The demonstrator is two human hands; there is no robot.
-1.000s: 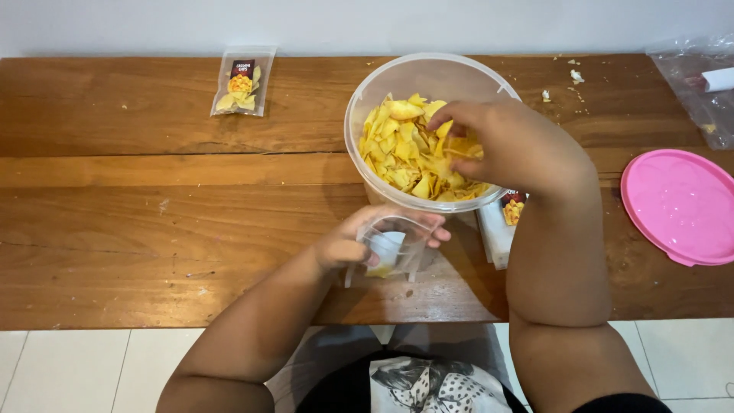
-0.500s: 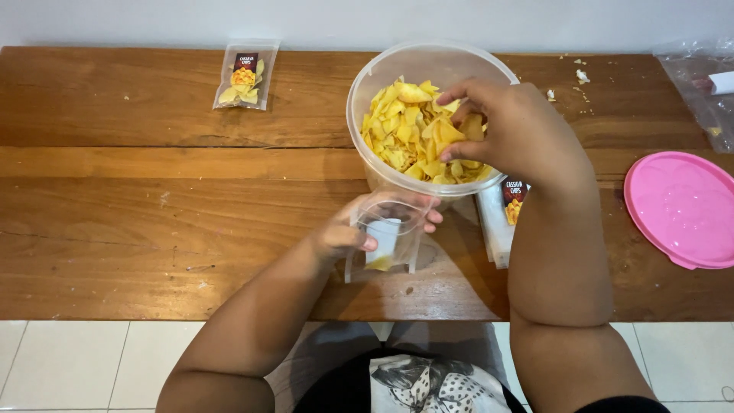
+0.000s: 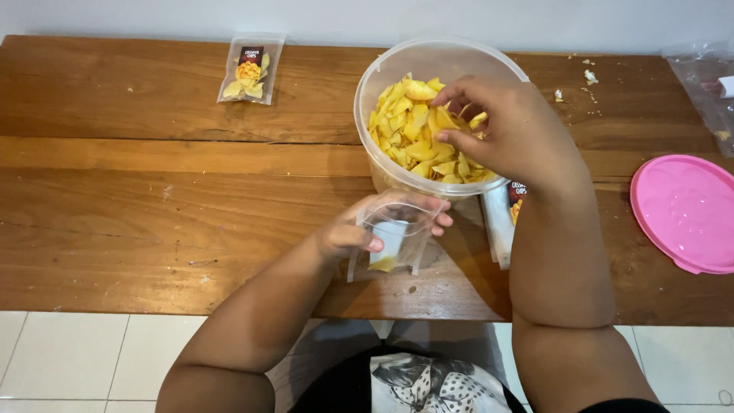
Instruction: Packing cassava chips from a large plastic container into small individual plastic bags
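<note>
Pinching at the heap of yellow chips (image 3: pixel 417 141), the fingers (image 3: pixel 459 139) of my right hand (image 3: pixel 508 134) are curled narrow inside the clear round tub (image 3: pixel 382 69), thumb and forefinger closing on a chip or two near the top of the pile; whether one is truly caught I cannot tell, since my knuckles hide the tips. My left hand (image 3: pixel 359 233) sits just in front of the tub, near the counter's front edge. Its fingers (image 3: pixel 437 222) are wrapped around a small clear pouch (image 3: pixel 390 241), holding its mouth spread, with the thumb pressed across the near side. A white label shows through the plastic, and a bit of yellow lies at the bottom of the pouch.

The tub stands on the wooden counter (image 3: pixel 153 199), touching or nearly touching the pouch's far edge. My right forearm crosses over the tub's rim and covers most of another small packet (image 3: pixel 505 218) lying just right of the pouch, half tucked under the tub's side. Well to the right, a pink round lid (image 3: pixel 688 210) lies flat, partly cut off by the picture edge. At the far left of the tub, well apart, a filled small packet of chips (image 3: pixel 250 69) lies by the wall. Crumbs (image 3: pixel 589 75) are scattered near the far right corner, beside a crumpled clear plastic bag (image 3: pixel 703 76). Below the counter edge are pale floor tiles (image 3: pixel 69 359).
</note>
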